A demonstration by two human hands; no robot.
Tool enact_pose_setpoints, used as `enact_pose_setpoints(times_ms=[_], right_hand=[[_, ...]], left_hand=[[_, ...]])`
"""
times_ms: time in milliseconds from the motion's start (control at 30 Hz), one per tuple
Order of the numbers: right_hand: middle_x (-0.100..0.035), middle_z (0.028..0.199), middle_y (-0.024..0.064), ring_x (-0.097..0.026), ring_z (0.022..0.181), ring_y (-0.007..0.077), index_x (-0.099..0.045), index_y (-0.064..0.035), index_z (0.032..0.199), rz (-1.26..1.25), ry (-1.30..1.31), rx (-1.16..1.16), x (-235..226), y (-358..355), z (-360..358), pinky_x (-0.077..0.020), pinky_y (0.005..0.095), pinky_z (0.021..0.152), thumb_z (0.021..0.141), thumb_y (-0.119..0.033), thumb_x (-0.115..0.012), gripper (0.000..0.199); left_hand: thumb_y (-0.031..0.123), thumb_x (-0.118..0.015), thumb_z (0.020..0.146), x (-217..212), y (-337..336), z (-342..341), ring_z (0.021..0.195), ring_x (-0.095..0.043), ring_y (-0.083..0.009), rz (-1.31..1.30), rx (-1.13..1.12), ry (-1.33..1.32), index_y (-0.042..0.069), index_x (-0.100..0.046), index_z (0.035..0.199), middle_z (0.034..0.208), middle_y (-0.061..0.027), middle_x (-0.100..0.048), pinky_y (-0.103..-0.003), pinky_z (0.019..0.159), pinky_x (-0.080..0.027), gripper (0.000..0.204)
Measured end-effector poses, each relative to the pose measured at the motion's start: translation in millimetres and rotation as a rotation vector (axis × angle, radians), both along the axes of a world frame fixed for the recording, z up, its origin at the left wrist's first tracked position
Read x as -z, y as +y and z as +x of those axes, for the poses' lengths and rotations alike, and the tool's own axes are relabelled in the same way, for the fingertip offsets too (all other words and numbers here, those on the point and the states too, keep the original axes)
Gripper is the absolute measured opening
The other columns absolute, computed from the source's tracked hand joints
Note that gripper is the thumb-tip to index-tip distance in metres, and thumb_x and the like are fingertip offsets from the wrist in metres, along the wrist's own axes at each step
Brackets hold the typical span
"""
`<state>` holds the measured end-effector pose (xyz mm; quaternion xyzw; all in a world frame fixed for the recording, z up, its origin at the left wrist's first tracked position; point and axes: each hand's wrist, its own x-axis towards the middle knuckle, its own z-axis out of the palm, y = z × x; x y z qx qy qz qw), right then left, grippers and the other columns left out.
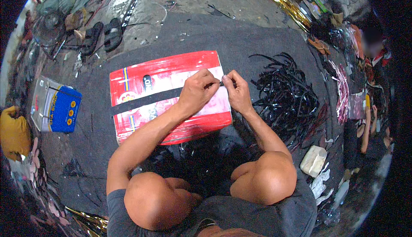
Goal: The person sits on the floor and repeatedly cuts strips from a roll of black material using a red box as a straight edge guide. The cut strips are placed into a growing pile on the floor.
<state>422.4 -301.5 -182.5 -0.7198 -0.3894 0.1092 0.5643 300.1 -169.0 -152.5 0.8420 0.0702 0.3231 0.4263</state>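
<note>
In front of my knees lies a red and white box (171, 127) wrapped in shiny clear plastic. A flat black strip (148, 100) runs across its top from the left edge and goes under my left hand (198, 92). That hand is closed in a pinch over the right part of the box. Close beside it, at the box's right edge, my right hand (238, 93) is pinched too. Between the fingertips of both hands shows a small dark bit that looks like the strip's end; the fingers hide most of it.
Right of the box is a tangled heap of shiny black strips (285, 93) on the dark mat (253, 44). A blue and clear package (64, 108) stands at left, near dark sandals (112, 35). At right lie a whitish block (313, 161) and pink strips (341, 91); another person sits beyond.
</note>
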Motion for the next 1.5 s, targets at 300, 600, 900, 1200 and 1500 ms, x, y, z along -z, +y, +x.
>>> enact_pose_setpoints(times_ms=[300,600,900,1200,1500], right_hand=[[-0.052,0.065,-0.0028,-0.048,0.050,0.0117,-0.056,-0.0118,0.093,0.163,0.816,-0.137,-6,-7,18,-0.0387,0.0296,0.046,0.105,-0.042,-0.051,0.032],[-0.067,0.087,0.0274,-0.066,0.085,0.0473,-0.060,0.0003,0.097,-0.264,-0.197,0.193,-19,32,23,-0.0502,0.0530,0.074,0.100,-0.023,-0.053,0.025],[-0.068,0.093,0.0258,-0.065,0.087,0.0476,-0.060,-0.0009,0.098,-0.765,-0.272,0.469,138,-57,73,-0.0506,0.0550,0.077,0.100,-0.025,-0.052,0.025],[-0.070,0.091,0.0179,-0.068,0.080,0.0384,-0.062,-0.0039,0.104,-0.217,0.177,0.056,29,-8,61,-0.0526,0.0466,0.072,0.104,-0.032,-0.050,0.030],[-0.067,0.089,0.0261,-0.064,0.086,0.0487,-0.059,-0.0006,0.096,-0.349,-0.163,0.261,99,-22,63,-0.0495,0.0538,0.072,0.101,-0.031,-0.053,0.032]], left_hand=[[0.007,-0.076,0.080,4,-4,13,0.068,-0.066,-0.0216,-0.036,0.052,-0.065,0.002,-0.072,0.082,0.079,-0.0097,-0.065,-0.034,0.062,-0.052,0.007],[0.005,-0.075,0.077,0,1,8,0.067,-0.066,-0.0200,0.000,0.045,-0.034,0.002,-0.073,0.083,0.078,-0.0091,-0.066,-0.032,0.062,-0.053,0.007],[0.005,-0.075,0.079,-1,0,13,0.067,-0.066,-0.0184,-0.027,0.059,-0.062,0.002,-0.073,0.081,0.078,-0.0089,-0.067,-0.031,0.062,-0.053,0.005],[0.004,-0.072,0.078,2,0,9,0.067,-0.065,-0.0242,-0.031,0.035,-0.089,0.001,-0.070,0.080,0.076,-0.0110,-0.063,-0.035,0.061,-0.052,0.003],[0.005,-0.075,0.078,0,-5,16,0.067,-0.066,-0.0187,-0.023,0.045,-0.069,0.002,-0.074,0.081,0.079,-0.0091,-0.068,-0.031,0.063,-0.053,0.005]])
